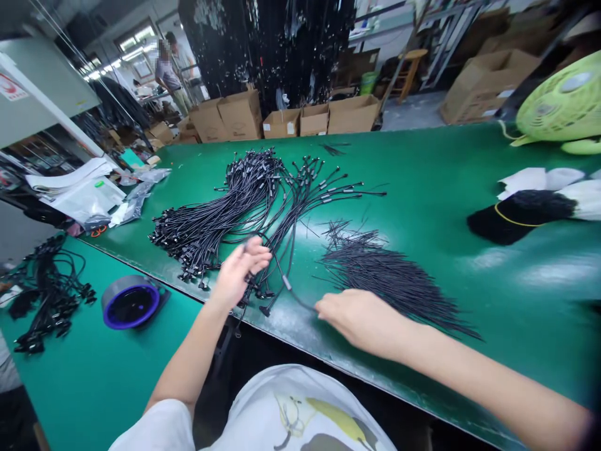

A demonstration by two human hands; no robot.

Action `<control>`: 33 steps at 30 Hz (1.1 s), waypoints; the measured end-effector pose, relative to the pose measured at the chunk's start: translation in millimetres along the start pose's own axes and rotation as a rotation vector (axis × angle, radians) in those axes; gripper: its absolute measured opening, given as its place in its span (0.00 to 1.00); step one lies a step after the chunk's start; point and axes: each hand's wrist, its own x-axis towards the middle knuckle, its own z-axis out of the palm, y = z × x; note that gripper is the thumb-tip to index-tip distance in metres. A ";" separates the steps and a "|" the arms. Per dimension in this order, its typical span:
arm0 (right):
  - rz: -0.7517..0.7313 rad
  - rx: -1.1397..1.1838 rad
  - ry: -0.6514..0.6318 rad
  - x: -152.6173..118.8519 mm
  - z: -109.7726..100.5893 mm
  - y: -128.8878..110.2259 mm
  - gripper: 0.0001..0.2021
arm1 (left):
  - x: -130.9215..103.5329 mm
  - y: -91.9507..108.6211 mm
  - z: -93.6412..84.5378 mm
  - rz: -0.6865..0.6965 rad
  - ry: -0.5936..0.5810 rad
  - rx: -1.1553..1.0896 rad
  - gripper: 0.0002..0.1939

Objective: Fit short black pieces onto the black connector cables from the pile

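- Now the left hand (239,269) has a loose grip on one black cable (277,263) beside the cable pile (225,207).
- Right hand (361,319) pinches that cable's other end, near the cable ties (389,275) on the green table (446,188).

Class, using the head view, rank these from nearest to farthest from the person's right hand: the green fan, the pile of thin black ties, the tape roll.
From the right hand:
1. Pile of thin black ties, just beyond it.
2. Tape roll, far left.
3. Green fan, far right corner.

Head view: worn on the head, facing forward and down, close over the green table (446,207).
Shared: single view.
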 end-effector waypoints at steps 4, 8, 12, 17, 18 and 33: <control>0.026 0.270 0.106 15.8 -24.3 -13.2 0.13 | -12.7 -24.0 27.7 -0.057 -0.365 0.509 0.16; 0.243 0.587 0.445 29.2 -18.4 7.4 0.12 | -17.5 -29.7 33.8 -0.072 -0.384 0.381 0.19; 0.399 0.988 0.740 45.9 18.3 7.4 0.18 | -10.6 -37.4 43.9 -0.170 -0.270 0.045 0.20; 0.578 1.560 0.767 57.7 37.7 -6.8 0.15 | -12.5 -58.2 54.0 -0.152 -0.100 0.072 0.24; 0.585 1.622 0.772 58.0 37.4 -7.7 0.15 | -14.5 -63.0 53.2 -0.171 -0.071 0.084 0.25; 0.494 1.653 0.842 49.4 44.7 -56.3 0.11 | -38.4 -74.3 35.2 -0.317 -0.603 0.527 0.17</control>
